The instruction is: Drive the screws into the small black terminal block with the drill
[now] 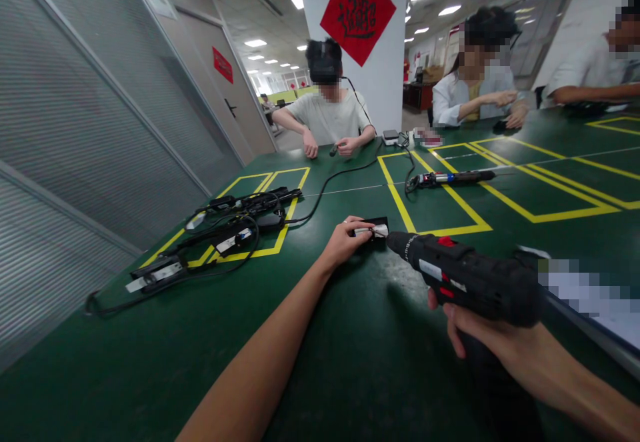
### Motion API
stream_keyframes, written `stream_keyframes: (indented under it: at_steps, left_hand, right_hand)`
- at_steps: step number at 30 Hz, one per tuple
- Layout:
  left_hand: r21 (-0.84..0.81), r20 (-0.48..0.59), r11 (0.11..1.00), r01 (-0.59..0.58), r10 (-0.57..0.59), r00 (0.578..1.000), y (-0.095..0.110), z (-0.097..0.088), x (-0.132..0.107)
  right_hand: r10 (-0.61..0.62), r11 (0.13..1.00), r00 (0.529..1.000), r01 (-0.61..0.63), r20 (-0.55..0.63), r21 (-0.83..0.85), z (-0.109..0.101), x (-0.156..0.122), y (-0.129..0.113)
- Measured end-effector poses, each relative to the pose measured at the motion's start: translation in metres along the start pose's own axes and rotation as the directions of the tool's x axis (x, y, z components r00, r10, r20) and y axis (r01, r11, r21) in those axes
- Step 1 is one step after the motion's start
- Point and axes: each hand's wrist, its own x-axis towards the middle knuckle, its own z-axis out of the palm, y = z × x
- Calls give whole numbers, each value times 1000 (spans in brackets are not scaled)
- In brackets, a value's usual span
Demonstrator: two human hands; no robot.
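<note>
My right hand (493, 335) is closed round the handle of a black cordless drill (465, 275) with red switches. The drill points left, and its chuck (400, 243) is right beside a small open black case (377, 224) on the green table. My left hand (347, 239) grips this case from its left side, thumb in front and fingers over the top. Pale, silvery small pieces (380, 231) show in the case near the fingertips; their kind is too small to make out. The drill's tip is hidden against the case's right end.
Black power strips and adapters with cables (240, 225) lie on the left. Farther back on the right is a pen-like electric tool (455, 177) with a cord. A blurred screen or sheet (595, 302) lies at the right edge. Several people sit across the green table (150, 362).
</note>
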Motion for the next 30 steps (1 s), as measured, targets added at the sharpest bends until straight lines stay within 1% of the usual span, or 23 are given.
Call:
stream_keyframes:
  at_steps: [4,8,12,16,19,25,30]
  left_hand:
    - [8,12,1000,13,-14,1000,2,-1,0]
    - [2,10,1000,10,-10,1000,3,-1,-1]
    - [3,13,1000,8,-8,1000,3,-1,-1]
    - [13,26,1000,1,-1,1000,3,-2,-1]
    - [23,29,1000,-10,10,1000,3,-3,0]
    - [11,19,999,-37,37,999,2,-2,-1]
    - [-82,22,995,61,-59,998,-4,1,-2]
  right_hand:
    - [-17,1000,1000,17,4,19,0,2,3]
    - [3,1000,1000,-4,11,21,1,3,-2]
    - [22,1000,1000,-22,-2,5,1,2,-5]
    - [44,999,999,-45,-22,-18,0,2,-1]
    - [35,999,999,-36,-20,-29,-1,2,2]
    - [65,996,998,-66,-25,-64,-1,2,1]
    - [58,995,998,-59,-15,-80,-3,3,3]
